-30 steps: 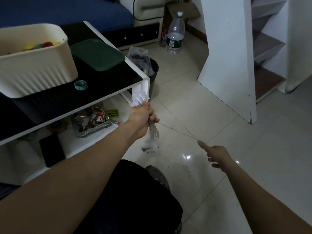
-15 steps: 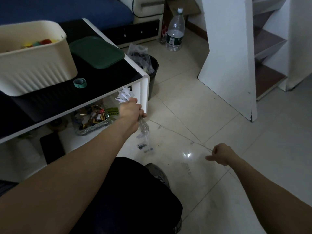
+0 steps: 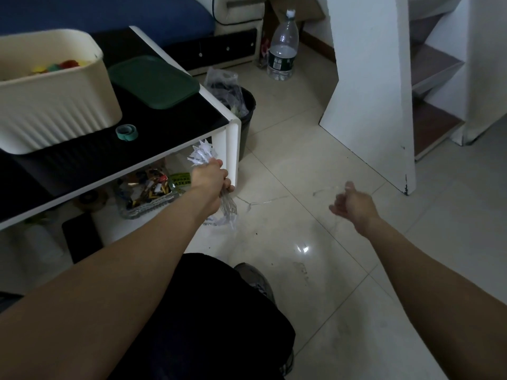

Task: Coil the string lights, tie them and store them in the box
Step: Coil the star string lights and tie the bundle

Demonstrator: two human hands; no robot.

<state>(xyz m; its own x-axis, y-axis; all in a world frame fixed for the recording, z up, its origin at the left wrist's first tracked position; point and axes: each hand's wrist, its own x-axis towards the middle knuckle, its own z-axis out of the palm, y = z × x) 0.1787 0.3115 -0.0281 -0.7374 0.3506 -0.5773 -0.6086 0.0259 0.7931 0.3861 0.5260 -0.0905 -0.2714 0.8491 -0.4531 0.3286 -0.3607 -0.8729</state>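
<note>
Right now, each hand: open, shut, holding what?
Left hand: fist gripping the bunched coil of clear string lights.
Right hand: fingers loosely curled; blurred, cannot tell whether it pinches the thin wire.

Dim, floor (image 3: 343,283) glare, rt hand (image 3: 354,205) blurred

Ribbed cream box (image 3: 55,105), green lid (image 3: 153,82), seemingly clear string lights (image 3: 226,209)

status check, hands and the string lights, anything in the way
Left hand grips the string lights bundle. Right hand blurred, grip unclear. Loose strand slack between them. Table leg right beside bundle.
</note>
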